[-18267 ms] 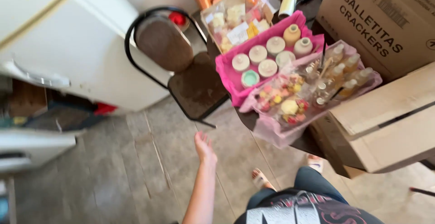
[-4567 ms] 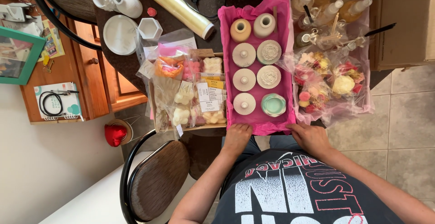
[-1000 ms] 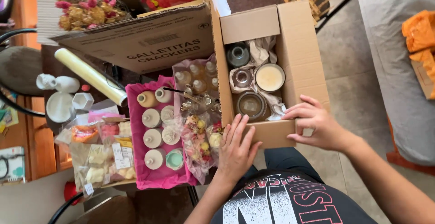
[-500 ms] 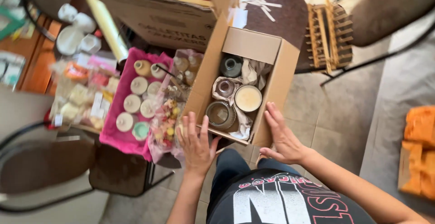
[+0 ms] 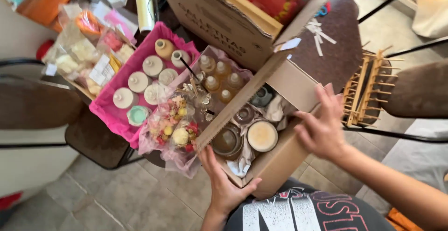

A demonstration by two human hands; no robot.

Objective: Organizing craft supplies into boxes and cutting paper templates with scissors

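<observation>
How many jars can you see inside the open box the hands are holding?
4 in the cardboard box: cream-filled jar, large dark jar, small jar, dark jar at the far end. Paper wrapping may hide others.

pink tray of candles, wooden rack, larger cardboard box, dark chair
</observation>
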